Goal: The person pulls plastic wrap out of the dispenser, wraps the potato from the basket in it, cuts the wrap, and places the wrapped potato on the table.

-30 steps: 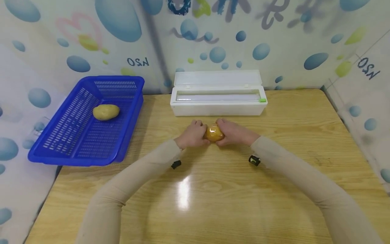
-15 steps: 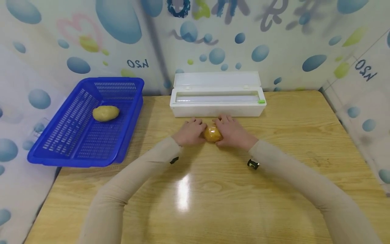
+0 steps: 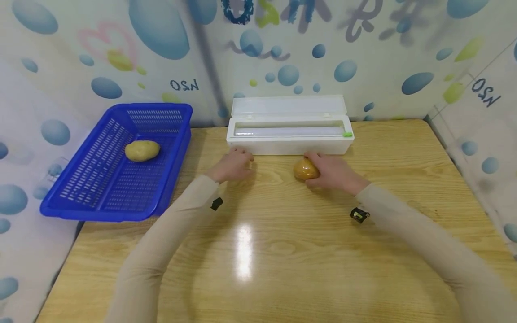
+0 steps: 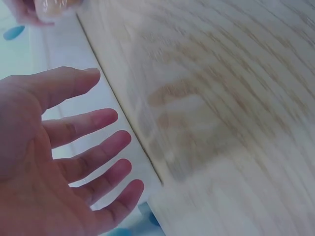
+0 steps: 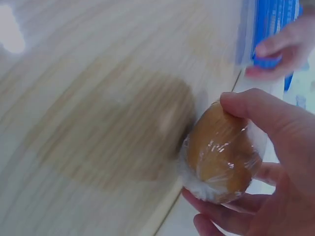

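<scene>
In the head view my right hand (image 3: 332,172) grips an egg-shaped, orange-brown piece of produce (image 3: 304,169), low over the table in front of the white box. Clear cling film (image 5: 216,162) covers it, crinkled and shiny, bunched on one side. In the right wrist view the thumb lies at one end and the fingers curl under the other; its exact kind cannot be told. My left hand (image 3: 234,165) holds nothing and hovers near the box's front left corner. Its fingers (image 4: 98,145) are spread and slightly bent in the left wrist view.
A white cling film box (image 3: 288,146) with its lid up stands against the wall, a roll (image 3: 288,131) inside and a green slider (image 3: 347,134) at the right. A blue basket (image 3: 115,211) on the left holds one potato (image 3: 142,150).
Both hands were on the wrapped produce. The left hand has let go and moved left, while the right hand has carried the produce to the right.
</scene>
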Action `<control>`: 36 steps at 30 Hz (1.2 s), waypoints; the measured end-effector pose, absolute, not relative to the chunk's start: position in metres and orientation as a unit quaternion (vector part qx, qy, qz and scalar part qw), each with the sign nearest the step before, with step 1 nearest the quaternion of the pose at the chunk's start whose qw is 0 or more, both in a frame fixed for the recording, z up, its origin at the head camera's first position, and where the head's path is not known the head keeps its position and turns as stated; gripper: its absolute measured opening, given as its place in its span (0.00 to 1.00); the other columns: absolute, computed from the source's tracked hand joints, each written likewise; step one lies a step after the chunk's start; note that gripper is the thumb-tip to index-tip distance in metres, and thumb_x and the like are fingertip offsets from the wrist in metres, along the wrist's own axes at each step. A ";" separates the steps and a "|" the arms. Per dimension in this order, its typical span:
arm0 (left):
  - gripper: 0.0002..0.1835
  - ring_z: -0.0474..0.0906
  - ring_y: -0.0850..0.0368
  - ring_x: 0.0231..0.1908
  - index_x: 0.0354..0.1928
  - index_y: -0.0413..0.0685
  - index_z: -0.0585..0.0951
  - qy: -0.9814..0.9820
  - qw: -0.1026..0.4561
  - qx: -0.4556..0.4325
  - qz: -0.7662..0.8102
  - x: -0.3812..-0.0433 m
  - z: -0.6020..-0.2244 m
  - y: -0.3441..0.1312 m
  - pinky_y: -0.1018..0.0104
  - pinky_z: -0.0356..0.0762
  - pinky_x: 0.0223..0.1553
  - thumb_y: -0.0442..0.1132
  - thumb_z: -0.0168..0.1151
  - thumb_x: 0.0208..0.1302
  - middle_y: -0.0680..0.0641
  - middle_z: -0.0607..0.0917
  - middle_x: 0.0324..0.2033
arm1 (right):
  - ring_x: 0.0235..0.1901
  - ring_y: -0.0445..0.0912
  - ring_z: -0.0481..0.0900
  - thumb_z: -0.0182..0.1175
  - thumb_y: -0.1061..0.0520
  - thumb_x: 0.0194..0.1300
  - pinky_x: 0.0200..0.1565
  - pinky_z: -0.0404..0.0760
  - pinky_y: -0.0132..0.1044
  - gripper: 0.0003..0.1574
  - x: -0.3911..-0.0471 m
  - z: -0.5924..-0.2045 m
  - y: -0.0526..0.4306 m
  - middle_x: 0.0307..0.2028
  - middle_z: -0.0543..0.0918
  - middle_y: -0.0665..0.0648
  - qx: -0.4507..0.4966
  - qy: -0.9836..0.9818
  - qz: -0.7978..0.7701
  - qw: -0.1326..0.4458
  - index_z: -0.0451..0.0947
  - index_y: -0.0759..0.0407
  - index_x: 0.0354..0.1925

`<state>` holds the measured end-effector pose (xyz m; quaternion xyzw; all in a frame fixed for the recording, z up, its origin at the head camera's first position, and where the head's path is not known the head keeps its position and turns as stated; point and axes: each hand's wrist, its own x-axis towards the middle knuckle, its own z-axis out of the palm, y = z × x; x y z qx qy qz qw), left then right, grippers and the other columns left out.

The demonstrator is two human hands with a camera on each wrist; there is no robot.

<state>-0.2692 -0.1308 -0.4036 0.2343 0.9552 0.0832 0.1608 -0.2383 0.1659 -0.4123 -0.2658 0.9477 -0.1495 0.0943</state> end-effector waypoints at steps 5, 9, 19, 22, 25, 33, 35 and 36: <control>0.21 0.62 0.38 0.60 0.56 0.36 0.76 0.954 0.154 0.239 0.096 -0.268 -0.400 -0.140 0.41 0.66 0.55 0.43 0.61 0.67 0.34 0.73 0.56 | 0.41 0.58 0.77 0.67 0.48 0.59 0.42 0.75 0.54 0.44 -0.236 -0.407 0.205 0.49 0.76 0.68 -0.228 0.958 -0.140 0.102 0.60 0.65 0.65; 0.21 0.63 0.36 0.59 0.56 0.36 0.76 0.954 0.153 0.238 0.104 -0.268 -0.399 -0.143 0.40 0.65 0.56 0.42 0.61 0.67 0.33 0.73 0.57 | 0.41 0.59 0.77 0.67 0.47 0.59 0.40 0.75 0.55 0.45 -0.233 -0.405 0.232 0.48 0.75 0.70 -0.195 0.966 -0.138 0.103 0.59 0.67 0.64; 0.21 0.65 0.33 0.57 0.55 0.33 0.77 0.954 0.140 0.231 0.129 -0.272 -0.401 -0.153 0.41 0.64 0.57 0.39 0.62 0.65 0.32 0.74 0.56 | 0.36 0.66 0.75 0.64 0.43 0.60 0.33 0.76 0.57 0.49 -0.240 -0.404 0.291 0.42 0.69 0.78 -0.080 0.981 -0.135 0.114 0.54 0.79 0.58; 0.20 0.66 0.33 0.56 0.54 0.32 0.77 0.953 0.137 0.230 0.141 -0.272 -0.401 -0.156 0.41 0.64 0.56 0.38 0.62 0.65 0.32 0.75 0.55 | 0.32 0.66 0.75 0.62 0.41 0.61 0.28 0.75 0.56 0.47 -0.247 -0.400 0.300 0.39 0.68 0.77 -0.045 0.985 -0.127 0.108 0.55 0.81 0.52; 0.19 0.66 0.33 0.55 0.54 0.32 0.76 0.953 0.136 0.228 0.146 -0.272 -0.400 -0.158 0.41 0.64 0.56 0.37 0.62 0.65 0.32 0.75 0.54 | 0.31 0.68 0.75 0.60 0.39 0.61 0.28 0.75 0.57 0.46 -0.255 -0.397 0.305 0.37 0.68 0.77 -0.012 0.988 -0.116 0.097 0.56 0.81 0.48; 0.20 0.65 0.35 0.56 0.55 0.33 0.76 0.952 0.150 0.218 0.156 -0.272 -0.401 -0.159 0.46 0.63 0.58 0.38 0.61 0.66 0.31 0.72 0.56 | 0.38 0.73 0.74 0.57 0.36 0.62 0.34 0.75 0.60 0.49 -0.274 -0.401 0.309 0.38 0.69 0.82 0.064 0.989 -0.103 0.083 0.54 0.83 0.48; 0.19 0.65 0.35 0.56 0.55 0.33 0.76 0.952 0.152 0.217 0.155 -0.272 -0.402 -0.160 0.46 0.63 0.59 0.38 0.61 0.66 0.31 0.72 0.57 | 0.38 0.72 0.73 0.57 0.36 0.62 0.34 0.75 0.60 0.51 -0.277 -0.404 0.308 0.38 0.68 0.82 0.072 0.989 -0.101 0.082 0.54 0.84 0.48; 0.19 0.65 0.35 0.56 0.55 0.32 0.76 0.952 0.150 0.219 0.155 -0.272 -0.403 -0.160 0.46 0.63 0.59 0.38 0.61 0.66 0.31 0.72 0.57 | 0.38 0.72 0.73 0.57 0.36 0.61 0.35 0.75 0.60 0.52 -0.278 -0.406 0.308 0.38 0.68 0.82 0.074 0.989 -0.099 0.081 0.53 0.84 0.49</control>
